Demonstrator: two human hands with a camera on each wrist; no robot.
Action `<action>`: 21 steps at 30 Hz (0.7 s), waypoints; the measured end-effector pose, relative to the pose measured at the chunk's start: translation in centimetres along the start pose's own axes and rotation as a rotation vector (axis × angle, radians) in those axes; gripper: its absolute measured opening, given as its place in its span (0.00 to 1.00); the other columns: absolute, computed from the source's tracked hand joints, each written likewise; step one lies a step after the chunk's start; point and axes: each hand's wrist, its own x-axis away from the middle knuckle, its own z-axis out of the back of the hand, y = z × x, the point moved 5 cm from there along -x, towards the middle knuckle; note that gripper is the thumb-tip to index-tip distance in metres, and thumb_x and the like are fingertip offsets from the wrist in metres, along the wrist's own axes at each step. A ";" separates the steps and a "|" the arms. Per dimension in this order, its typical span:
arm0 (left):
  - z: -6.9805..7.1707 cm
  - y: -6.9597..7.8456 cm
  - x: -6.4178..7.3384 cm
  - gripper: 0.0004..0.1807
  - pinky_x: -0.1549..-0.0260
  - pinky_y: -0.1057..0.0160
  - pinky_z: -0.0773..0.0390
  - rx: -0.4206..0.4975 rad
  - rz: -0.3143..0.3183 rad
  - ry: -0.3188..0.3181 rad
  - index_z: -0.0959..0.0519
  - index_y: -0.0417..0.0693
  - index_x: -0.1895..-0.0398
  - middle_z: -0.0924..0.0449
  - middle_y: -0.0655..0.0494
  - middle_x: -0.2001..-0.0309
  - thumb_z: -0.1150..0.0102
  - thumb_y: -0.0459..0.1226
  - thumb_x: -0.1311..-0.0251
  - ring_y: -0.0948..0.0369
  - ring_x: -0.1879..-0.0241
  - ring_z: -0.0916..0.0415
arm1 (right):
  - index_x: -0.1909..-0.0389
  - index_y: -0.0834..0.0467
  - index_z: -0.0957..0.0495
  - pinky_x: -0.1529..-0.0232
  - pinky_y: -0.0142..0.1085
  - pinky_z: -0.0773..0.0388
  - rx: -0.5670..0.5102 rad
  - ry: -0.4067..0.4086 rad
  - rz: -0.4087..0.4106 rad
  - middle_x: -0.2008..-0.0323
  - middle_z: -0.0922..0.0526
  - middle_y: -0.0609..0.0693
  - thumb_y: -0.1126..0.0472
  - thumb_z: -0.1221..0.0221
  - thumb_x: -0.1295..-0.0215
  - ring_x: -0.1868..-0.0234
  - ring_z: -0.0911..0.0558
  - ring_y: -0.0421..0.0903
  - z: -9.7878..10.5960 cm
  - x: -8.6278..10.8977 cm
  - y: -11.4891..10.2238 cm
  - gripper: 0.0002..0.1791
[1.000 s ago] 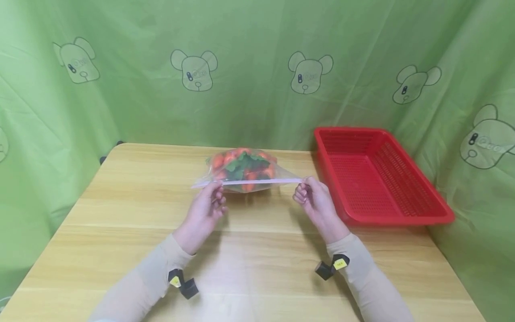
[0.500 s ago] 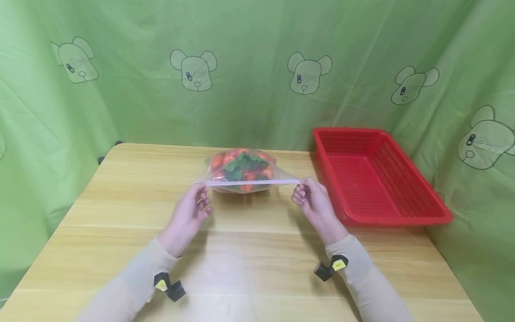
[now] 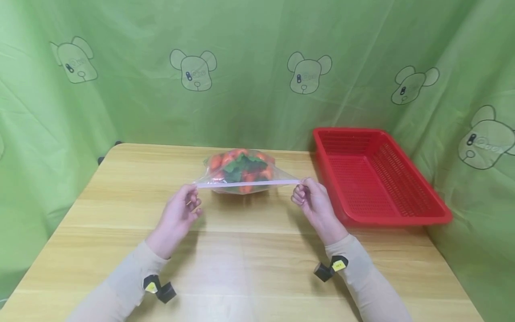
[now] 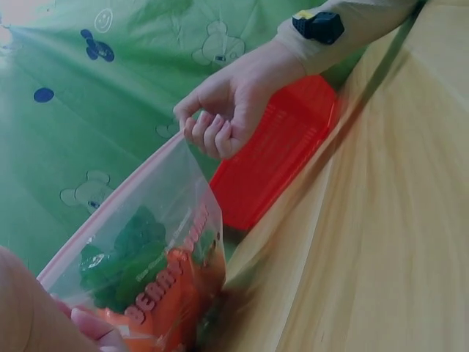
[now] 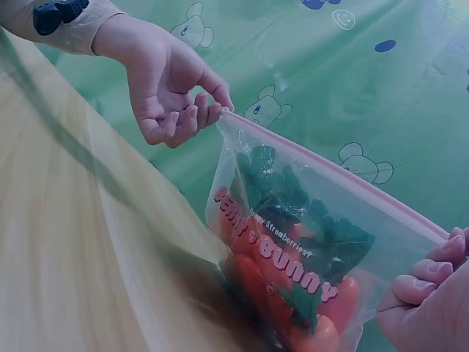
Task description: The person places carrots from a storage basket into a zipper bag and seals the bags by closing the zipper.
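A clear zip bag (image 3: 241, 174) is stretched between my hands, its pale pink zip strip (image 5: 337, 172) straight along the top. Orange-red rounded pieces and green leaves show through it, and pink "Berry Bunny" lettering (image 4: 157, 290) is on its side. My left hand (image 3: 177, 217) pinches the left end of the strip between thumb and finger. At the right end my right hand (image 3: 315, 201) pinches the strip, its other fingers curled in. In the right wrist view, the left hand (image 5: 168, 84) holds the bag's far corner.
A red plastic basket (image 3: 402, 220) with slotted walls stands on the right of the wooden table (image 3: 241, 277), close to the right hand. A green curtain (image 3: 249, 112) with bear-head outlines surrounds the table's back and sides.
My left hand has slid leftward along the zip strip to its left end. The right hand has stayed at its corner, and the bag has hardly moved.
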 end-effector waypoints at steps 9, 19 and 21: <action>1.0 0.7 -1.4 0.12 0.65 0.68 0.37 -0.128 0.056 -0.138 0.28 0.57 0.74 0.32 0.67 0.82 0.55 0.42 0.30 0.66 0.73 0.36 | 0.83 0.54 0.30 0.77 0.28 0.45 0.089 -0.038 -0.094 0.87 0.33 0.43 0.68 0.62 0.33 0.83 0.39 0.38 0.2 0.2 0.6 0.20; 3.0 1.3 -2.9 0.13 0.61 0.65 0.35 -0.500 0.109 -0.287 0.26 0.58 0.73 0.27 0.69 0.77 0.57 0.43 0.30 0.67 0.70 0.31 | 0.79 0.55 0.27 0.77 0.26 0.34 0.281 -0.026 -0.159 0.84 0.27 0.43 0.70 0.58 0.34 0.82 0.32 0.36 1.9 0.3 1.5 0.17; 3.4 1.6 -3.2 0.10 0.59 0.64 0.33 -0.580 0.087 -0.295 0.26 0.57 0.70 0.26 0.68 0.74 0.55 0.43 0.30 0.67 0.69 0.30 | 0.79 0.56 0.26 0.78 0.25 0.33 0.350 -0.020 -0.165 0.83 0.26 0.43 0.71 0.56 0.35 0.81 0.31 0.36 2.2 0.1 1.6 0.16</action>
